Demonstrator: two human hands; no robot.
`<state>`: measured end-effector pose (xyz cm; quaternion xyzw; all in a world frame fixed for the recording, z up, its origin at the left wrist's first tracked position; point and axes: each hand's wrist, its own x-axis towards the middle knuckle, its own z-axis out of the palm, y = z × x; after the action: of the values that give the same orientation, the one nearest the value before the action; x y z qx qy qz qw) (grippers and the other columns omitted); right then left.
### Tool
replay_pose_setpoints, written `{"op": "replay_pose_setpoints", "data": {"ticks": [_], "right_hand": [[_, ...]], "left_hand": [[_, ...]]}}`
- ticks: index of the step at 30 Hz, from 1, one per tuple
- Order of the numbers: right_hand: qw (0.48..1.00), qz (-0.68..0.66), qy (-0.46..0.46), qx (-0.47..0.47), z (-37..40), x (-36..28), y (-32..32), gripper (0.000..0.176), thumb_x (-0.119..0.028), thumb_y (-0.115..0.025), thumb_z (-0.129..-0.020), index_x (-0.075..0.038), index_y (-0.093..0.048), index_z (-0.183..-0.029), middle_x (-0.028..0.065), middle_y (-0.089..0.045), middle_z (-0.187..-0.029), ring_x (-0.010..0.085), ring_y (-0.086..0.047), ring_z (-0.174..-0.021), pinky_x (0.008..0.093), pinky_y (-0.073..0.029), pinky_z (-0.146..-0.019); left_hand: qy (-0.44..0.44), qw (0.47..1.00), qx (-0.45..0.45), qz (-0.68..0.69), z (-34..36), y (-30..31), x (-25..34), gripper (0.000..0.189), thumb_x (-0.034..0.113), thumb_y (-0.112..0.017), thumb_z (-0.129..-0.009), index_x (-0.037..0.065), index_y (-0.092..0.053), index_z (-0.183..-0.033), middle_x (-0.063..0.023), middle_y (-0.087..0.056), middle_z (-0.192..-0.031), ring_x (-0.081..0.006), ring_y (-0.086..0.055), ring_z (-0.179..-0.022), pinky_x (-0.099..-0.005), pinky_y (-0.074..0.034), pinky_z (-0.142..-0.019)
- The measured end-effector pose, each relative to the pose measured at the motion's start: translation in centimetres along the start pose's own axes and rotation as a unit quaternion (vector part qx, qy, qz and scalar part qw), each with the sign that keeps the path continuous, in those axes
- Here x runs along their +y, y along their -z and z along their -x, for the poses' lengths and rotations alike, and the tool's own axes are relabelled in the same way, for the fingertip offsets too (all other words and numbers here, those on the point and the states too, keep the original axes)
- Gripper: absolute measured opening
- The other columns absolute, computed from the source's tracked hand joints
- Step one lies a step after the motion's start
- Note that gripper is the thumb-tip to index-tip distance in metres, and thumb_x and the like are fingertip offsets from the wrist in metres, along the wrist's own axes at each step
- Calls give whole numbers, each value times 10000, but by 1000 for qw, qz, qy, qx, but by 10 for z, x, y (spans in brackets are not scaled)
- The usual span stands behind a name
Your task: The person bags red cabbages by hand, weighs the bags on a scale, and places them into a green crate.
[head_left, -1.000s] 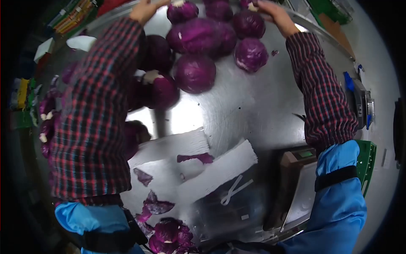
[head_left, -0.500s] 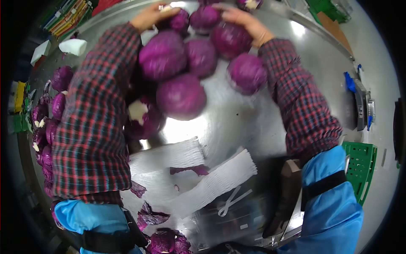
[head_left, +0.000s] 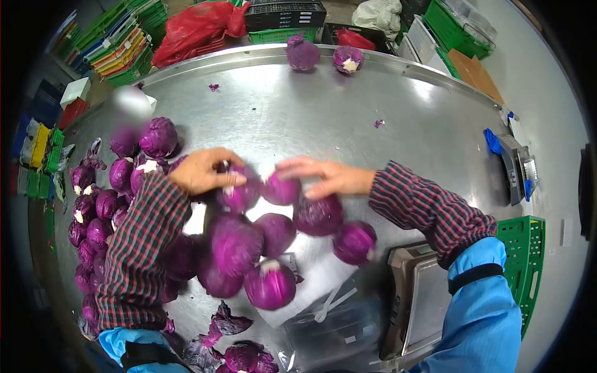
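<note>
My left hand (head_left: 208,171) cups the far side of a red cabbage (head_left: 241,198), its thumb and fingers apart on the surface. Just right of that, my right hand (head_left: 328,178) has its fingers stretched over a small red cabbage (head_left: 280,191), with the thumb by a larger dark one (head_left: 318,217). Several more red cabbages lie close in front of my hands, among them a big one (head_left: 236,244), one with a pale cut stem (head_left: 270,287) and one at the right (head_left: 355,242). My left forearm hides part of the group.
A heap of red cabbages (head_left: 99,231) lines the table's left side. Two cabbages, one whole (head_left: 303,55) and one stem-out (head_left: 348,59), sit at the far rim. Near me are loose leaves (head_left: 229,323), a clear plastic container (head_left: 336,329) and a framed device (head_left: 426,304).
Both hands have come back toward me from the far part of the table, and cabbages have moved nearer with them. The white mesh strips are now mostly covered. The view has tilted up.
</note>
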<state>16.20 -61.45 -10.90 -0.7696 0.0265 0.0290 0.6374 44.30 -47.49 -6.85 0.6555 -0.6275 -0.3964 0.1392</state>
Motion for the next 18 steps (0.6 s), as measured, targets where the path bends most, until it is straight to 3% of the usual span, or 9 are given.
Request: {"op": "replay_pose_setpoints", "data": {"ticks": [2, 3, 4, 6, 7, 9, 12, 13, 18], "right_hand": [[993, 69, -45, -83, 2, -15, 28, 635, -259, -743, -760, -109, -508, -1331, 122, -409, -1416, 260, -371, -1320, 399, -300, -1097], [997, 64, -9, 53, 1, 2, 50, 624, -187, -744, -755, -87, -504, -1322, 125, -463, -1372, 239, -418, -1283, 387, -328, -1074], [958, 191, 11, 212, -5, -7, 74, 470, -197, -708, -792, -30, -552, -1203, 133, -495, -1341, 267, -462, -1242, 385, -368, -1039], [824, 410, 40, 389, -21, 49, 176, 640, -271, -721, -761, -24, -470, -1296, 192, -449, -1356, 326, -413, -1268, 397, -348, -1057], [718, 549, -9, 428, -25, 63, 212, 780, -329, -729, -731, -39, -392, -1371, 201, -358, -1428, 358, -318, -1333, 411, -321, -1076], [659, 551, -182, 479, -40, 65, 242, 937, -383, -740, -675, -100, -291, -1447, 165, -245, -1505, 391, -193, -1391, 413, -301, -1096], [653, 565, -259, 434, -48, 90, 254, 907, -384, -739, -667, -135, -323, -1434, 143, -298, -1479, 369, -253, -1368, 418, -337, -1071], [693, 541, -112, 463, -41, 95, 250, 816, -373, -723, -696, -156, -379, -1404, 137, -372, -1427, 334, -339, -1319, 433, -371, -1033], [706, 623, 18, 336, -21, 46, 148, 620, -357, -714, -732, -99, -537, -1268, 159, -516, -1272, 326, -449, -1214, 436, -398, -991]], "left_hand": [[-20, 999, -23, 26, 21, -11, -9, 484, 458, -695, -804, 64, -670, -1083, -115, -661, -1005, -248, -627, -899, -366, -486, -827], [-28, 997, -31, 68, 31, -13, -13, 461, 417, -690, -823, 50, -662, -1099, -112, -662, -1001, -246, -628, -896, -360, -487, -822], [-35, 992, -41, 112, 40, -15, -13, 439, 377, -686, -841, 35, -653, -1115, -109, -662, -998, -244, -628, -893, -353, -487, -817], [-78, 990, 90, 76, 51, -24, -12, 356, 251, -691, -838, 22, -645, -1107, -126, -658, -988, -243, -632, -894, -343, -493, -789], [-116, 987, 103, 32, 52, -29, -12, 345, 245, -689, -832, 23, -646, -1092, -128, -656, -978, -254, -630, -891, -343, -493, -787], [-146, 984, 104, -21, 53, -38, -9, 309, 234, -688, -824, 29, -646, -1051, -125, -651, -957, -287, -619, -888, -349, -489, -785], [-127, 988, 88, 18, 53, -35, -3, 304, 189, -697, -803, 7, -645, -1040, -123, -631, -942, -270, -601, -884, -339, -472, -787], [-159, 980, 116, -10, 51, -40, -8, 287, 218, -693, -812, 32, -644, -1025, -116, -649, -957, -290, -616, -881, -354, -482, -768], [-195, 972, 135, 0, 50, -42, -15, 286, 215, -705, -799, 35, -643, -1012, -113, -643, -925, -290, -610, -844, -348, -479, -755]]}}
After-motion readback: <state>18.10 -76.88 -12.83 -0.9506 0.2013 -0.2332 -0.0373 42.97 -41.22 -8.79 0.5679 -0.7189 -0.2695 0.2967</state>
